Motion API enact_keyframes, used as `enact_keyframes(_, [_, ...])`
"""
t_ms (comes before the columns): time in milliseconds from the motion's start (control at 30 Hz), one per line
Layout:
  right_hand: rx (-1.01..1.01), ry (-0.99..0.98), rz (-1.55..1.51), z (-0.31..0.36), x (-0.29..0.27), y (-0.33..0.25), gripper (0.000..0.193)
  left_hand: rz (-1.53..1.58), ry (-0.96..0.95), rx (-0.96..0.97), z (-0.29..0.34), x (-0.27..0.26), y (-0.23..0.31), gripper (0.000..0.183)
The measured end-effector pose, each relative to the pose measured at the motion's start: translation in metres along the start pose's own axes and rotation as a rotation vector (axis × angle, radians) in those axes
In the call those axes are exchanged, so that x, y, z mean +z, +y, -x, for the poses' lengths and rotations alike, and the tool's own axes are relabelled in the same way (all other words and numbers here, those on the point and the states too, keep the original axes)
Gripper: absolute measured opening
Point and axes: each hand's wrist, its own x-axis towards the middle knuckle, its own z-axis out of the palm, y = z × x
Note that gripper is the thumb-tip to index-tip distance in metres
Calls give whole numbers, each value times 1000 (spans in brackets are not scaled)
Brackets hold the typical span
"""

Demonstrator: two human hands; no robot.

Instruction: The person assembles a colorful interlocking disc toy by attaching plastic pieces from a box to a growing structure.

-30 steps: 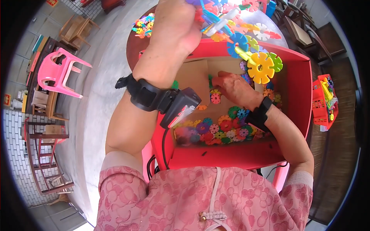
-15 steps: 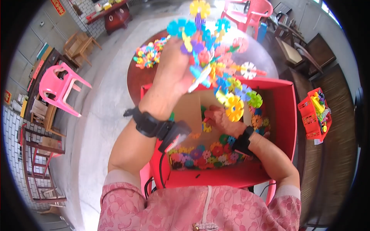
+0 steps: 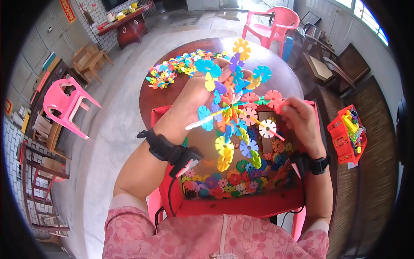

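My left hand holds up a branching build of plastic snowflake discs, gripping it from behind and partly covered by it. Slotted discs in yellow, blue, green, pink and white fan out from its middle. At the right tip of one arm, my right hand pinches a red snowflake disc against a pink disc; whether the two are joined I cannot tell. Below the build stands an open red box, with many loose snowflake discs along its near side.
A round dark table lies beyond the box, with another colourful disc build on it. To the right, a red basket of toys rests on a dark wooden bench. Pink plastic chairs stand at left and far right.
My right hand has risen out of the box with a red disc to the build's right arm. The build has come lower and nearer, and my left hand has moved with it.
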Motion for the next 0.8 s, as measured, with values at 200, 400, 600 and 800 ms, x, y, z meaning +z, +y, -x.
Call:
enact_keyframes(200, [-19,152,-265,15,-14,-18,12,-97,-77,-49,11,23,-2,13])
enact_keyframes(400, [-52,188,-316,24,-9,-32,11,-71,-206,-87,12,21,-12,10])
enact_keyframes(600, [-114,174,-235,25,-2,-35,11,-173,-249,-124,17,21,-23,12])
enact_keyframes(800, [-110,189,-157,26,-4,-34,7,-249,-278,-164,19,21,-23,16])
